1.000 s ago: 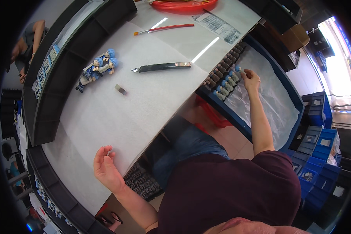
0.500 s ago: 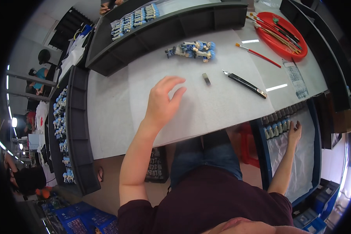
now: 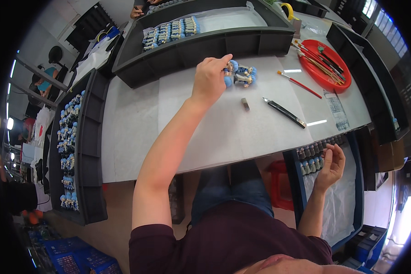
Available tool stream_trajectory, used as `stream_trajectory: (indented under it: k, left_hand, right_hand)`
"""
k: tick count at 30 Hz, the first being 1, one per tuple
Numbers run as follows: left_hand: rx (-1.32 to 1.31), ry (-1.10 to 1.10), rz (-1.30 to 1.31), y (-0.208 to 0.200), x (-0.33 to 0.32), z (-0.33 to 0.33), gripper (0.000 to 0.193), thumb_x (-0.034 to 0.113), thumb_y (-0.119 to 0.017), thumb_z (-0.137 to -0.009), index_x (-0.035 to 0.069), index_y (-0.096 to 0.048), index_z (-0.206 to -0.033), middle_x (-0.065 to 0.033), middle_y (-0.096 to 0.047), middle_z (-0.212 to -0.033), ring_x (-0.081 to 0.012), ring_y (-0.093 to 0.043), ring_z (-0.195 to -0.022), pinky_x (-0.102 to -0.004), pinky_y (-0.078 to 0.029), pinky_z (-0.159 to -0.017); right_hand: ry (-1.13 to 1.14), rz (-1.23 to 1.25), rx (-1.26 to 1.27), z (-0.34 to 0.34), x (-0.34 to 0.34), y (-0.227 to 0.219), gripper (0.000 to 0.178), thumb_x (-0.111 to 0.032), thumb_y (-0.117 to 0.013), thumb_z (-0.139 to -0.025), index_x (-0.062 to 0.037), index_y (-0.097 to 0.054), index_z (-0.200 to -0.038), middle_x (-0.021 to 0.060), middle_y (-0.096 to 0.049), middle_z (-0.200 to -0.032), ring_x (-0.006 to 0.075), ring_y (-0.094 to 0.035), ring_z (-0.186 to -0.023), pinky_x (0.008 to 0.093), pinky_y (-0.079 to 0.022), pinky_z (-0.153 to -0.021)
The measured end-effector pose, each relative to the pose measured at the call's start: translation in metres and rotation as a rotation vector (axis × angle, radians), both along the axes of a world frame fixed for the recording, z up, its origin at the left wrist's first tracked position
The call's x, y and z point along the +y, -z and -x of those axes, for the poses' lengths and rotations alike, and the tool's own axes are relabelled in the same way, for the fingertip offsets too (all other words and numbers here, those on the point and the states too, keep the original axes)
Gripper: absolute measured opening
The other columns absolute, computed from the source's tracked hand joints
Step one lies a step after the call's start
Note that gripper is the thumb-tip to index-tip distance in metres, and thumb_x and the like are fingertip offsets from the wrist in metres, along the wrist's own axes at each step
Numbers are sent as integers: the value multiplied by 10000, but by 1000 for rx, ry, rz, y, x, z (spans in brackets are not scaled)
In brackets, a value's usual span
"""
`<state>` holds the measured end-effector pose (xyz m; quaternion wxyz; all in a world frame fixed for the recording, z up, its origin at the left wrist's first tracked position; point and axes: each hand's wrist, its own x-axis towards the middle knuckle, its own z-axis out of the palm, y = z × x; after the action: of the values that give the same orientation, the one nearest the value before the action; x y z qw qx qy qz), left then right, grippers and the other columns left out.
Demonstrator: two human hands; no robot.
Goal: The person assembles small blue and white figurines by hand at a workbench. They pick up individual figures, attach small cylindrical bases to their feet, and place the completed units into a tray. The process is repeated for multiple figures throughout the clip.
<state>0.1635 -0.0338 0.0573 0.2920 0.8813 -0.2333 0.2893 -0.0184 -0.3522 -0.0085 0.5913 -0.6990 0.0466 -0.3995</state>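
Note:
Several small blue-haired figurines (image 3: pixel 245 77) lie grouped on the white sheet at the far middle of the table. My left hand (image 3: pixel 209 82) is closed around the left end of this group, its fingers on a blue-haired figurine (image 3: pixel 232 66); the palm hides part of it. My right hand (image 3: pixel 332 166) hovers over the blue-rimmed tray (image 3: pixel 293 182) at the right, its fingers curled but apart, and I see nothing in it. Beside it, a row of blue-topped figurines (image 3: pixel 311 165) stands in the tray, nearest the fingertips.
Near the figurines lie a small grey block (image 3: pixel 245 104), a black craft knife (image 3: pixel 284 112) and a red paintbrush (image 3: pixel 301 85). A red dish (image 3: pixel 315 81) holds several brushes. Dark trays of figurines border the table at the back (image 3: pixel 205 46) and left (image 3: pixel 90 150).
My left hand has moved forward and right from above the sheet onto the figurines. My right hand has risen slightly from the tray's row, its fingers more curled. The view has shifted a little.

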Motion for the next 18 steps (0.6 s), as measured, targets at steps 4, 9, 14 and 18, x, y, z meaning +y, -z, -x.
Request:
stream_trajectory:
  k: [4, 9, 14, 18]
  left_hand:
    - [544, 134, 672, -14, 20, 70, 532, -74, -623, -745, 25, -481, -1248, -57, -610, -932, -102, -578, -811, -256, -481, -689]
    - [637, 162, 985, 16, 41, 134, 575, -49, -689, -710, -26, -465, -1240, -46, -587, -879, -90, -545, -757, -237, -472, -655]
    - [585, 160, 962, 43, 56, 154, 548, -81, -666, -724, -15, -472, -1233, -47, -555, -950, -128, -564, -904, -259, -514, -765]
    - [663, 261, 1132, 49, 65, 158, 519, -81, -662, -727, -25, -480, -1210, -66, -567, -997, -146, -567, -941, -271, -506, -800]
  right_hand:
    - [-379, -85, 19, -3, 69, -15, 193, 34, -541, -851, 29, -538, -1043, 96, -611, -954, 110, -577, -803, 211, -473, -694]
    - [-787, -10, 166, -26, 167, -26, 300, 39, -580, -819, 21, -517, -1112, 112, -606, -976, 146, -594, -879, 261, -496, -764]
    - [-1030, -115, 254, -47, 219, -22, 330, 4, -571, -841, 17, -490, -1161, 122, -595, -1004, 155, -603, -881, 271, -508, -761]
    - [-1077, -165, 346, -50, 224, -13, 294, -8, -561, -851, 18, -515, -1140, 123, -594, -1003, 146, -610, -855, 266, -512, -752]
